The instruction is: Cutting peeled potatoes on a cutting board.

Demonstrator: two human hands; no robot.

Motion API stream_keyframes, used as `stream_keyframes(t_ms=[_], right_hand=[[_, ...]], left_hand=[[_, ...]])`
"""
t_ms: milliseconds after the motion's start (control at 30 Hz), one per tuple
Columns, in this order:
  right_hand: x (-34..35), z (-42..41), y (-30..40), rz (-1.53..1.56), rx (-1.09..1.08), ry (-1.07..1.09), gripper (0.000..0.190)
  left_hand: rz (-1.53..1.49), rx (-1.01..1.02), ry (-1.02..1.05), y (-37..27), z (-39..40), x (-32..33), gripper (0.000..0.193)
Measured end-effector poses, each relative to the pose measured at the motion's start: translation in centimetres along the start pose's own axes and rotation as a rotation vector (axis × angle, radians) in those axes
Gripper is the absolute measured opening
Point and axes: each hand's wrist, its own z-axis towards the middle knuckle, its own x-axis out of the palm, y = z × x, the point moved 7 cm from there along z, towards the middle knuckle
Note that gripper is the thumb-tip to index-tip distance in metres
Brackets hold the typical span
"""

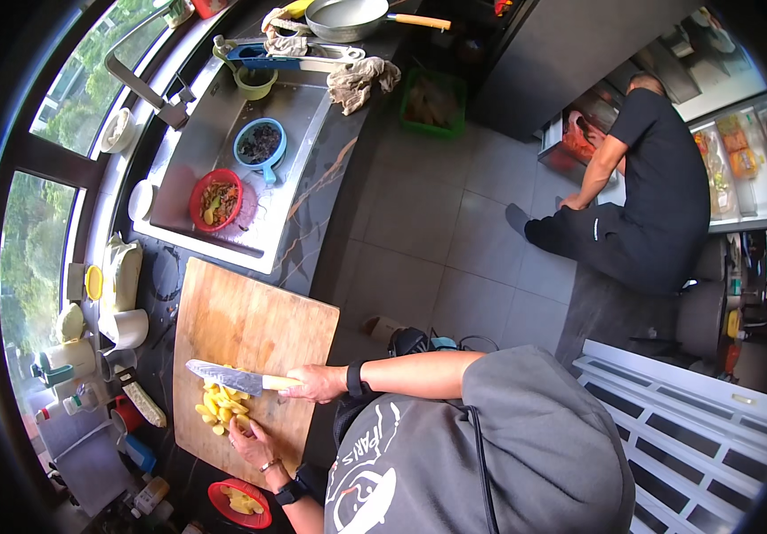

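My right hand (317, 383) grips the pale handle of a kitchen knife (227, 378). The knife lies across the wooden cutting board (257, 320), its blade along the upper side of a heap of yellow potato pieces (218, 406). At the heap's lower edge is my left hand (250, 443), its fingertips touching the pieces and its fingers somewhat apart. Some pieces show just past the blade. Beside my left forearm, a red bowl (243, 505) holds more pale yellow pieces.
The sink (297, 133) holds a red basket (216, 200) of food scraps and a blue strainer (260, 143) with dark contents. A grater (140, 398), a white mug (123, 328) and bottles line the window side. Another person (664, 173) crouches at an open refrigerator (744, 160).
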Motion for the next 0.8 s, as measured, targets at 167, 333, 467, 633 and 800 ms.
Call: stream_keyframes(t_ms=[167, 333, 467, 633, 800], right_hand=[[-0.3, 0.6, -0.5, 0.012, 0.018, 0.004, 0.043], [-0.3, 0.5, 0.3, 0.018, -0.025, -0.010, 0.042], [-0.1, 0.1, 0.8, -0.037, -0.013, 0.006, 0.043], [0.4, 0.0, 0.8, -0.029, 0.014, 0.022, 0.042], [1.1, -0.4, 1.5, -0.125, -0.019, 0.052, 0.040]], left_hand=[[-0.109, -0.134, 0.063, 0.5, -0.3, -0.7, 0.039], [-0.181, -0.093, 0.006, -0.1, -0.4, -1.7, 0.029], [-0.255, -0.156, -0.026, -1.0, -0.3, -2.4, 0.025], [-0.392, -0.226, -0.111, 1.5, -1.0, -2.6, 0.030], [-0.276, -0.372, -0.195, 4.1, -3.2, -5.4, 0.034]])
